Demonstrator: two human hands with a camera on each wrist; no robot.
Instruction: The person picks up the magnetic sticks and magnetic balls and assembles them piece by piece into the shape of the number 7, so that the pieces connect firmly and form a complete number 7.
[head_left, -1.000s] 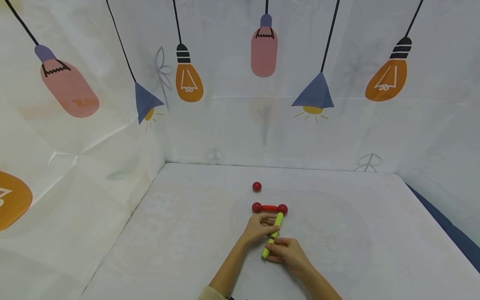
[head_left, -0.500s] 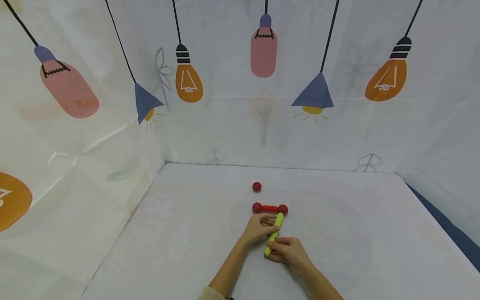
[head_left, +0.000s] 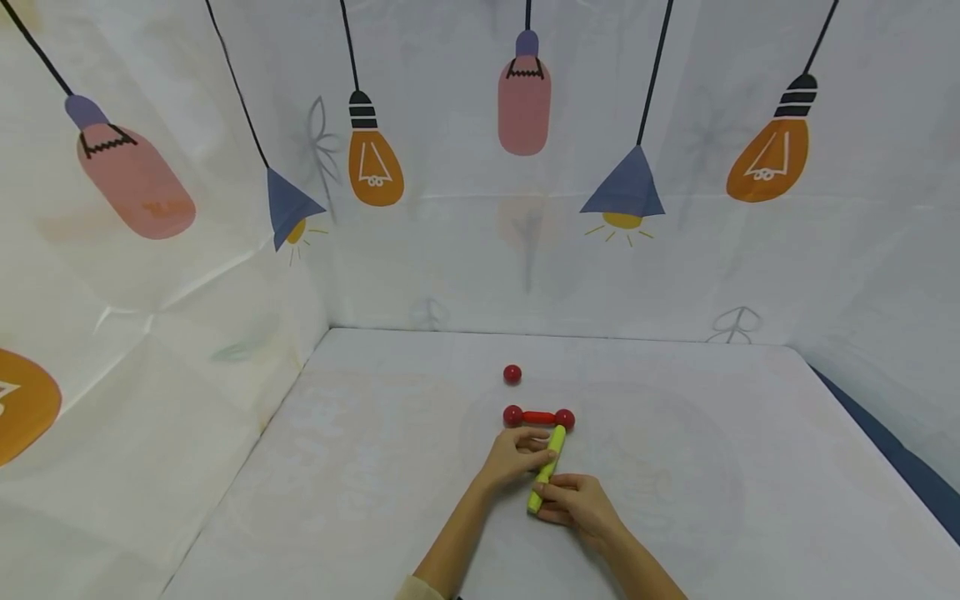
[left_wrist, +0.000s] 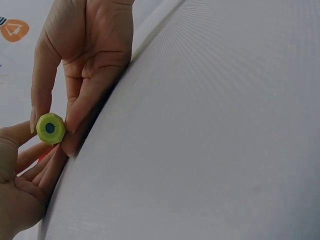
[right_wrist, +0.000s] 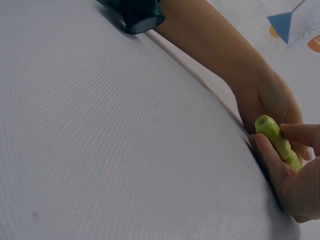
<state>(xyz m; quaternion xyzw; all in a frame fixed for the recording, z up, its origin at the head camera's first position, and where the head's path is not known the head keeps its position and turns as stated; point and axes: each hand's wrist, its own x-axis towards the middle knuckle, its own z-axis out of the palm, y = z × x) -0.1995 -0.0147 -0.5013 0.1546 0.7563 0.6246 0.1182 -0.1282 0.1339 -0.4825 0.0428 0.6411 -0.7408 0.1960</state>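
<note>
In the head view my left hand pinches a yellow-green toy building stick between thumb and fingers. My right hand pinches a second yellow-green stick end to end with it, in one slanting line. The far stick's tip touches or nearly touches a red ball; which, I cannot tell. A short red stick joins this ball to another red ball on its left. From the left wrist, the near stick's end shows a dark round centre. Fingers partly cover both sticks.
A loose red ball lies farther back on the white table. A white sheet with printed lamps hangs behind and to the left. A dark wrist camera sits on the left forearm.
My right hand has pushed the near yellow-green stick up against the far one, and the dark seam between them no longer shows. The left hand and the red pieces stay in place.
</note>
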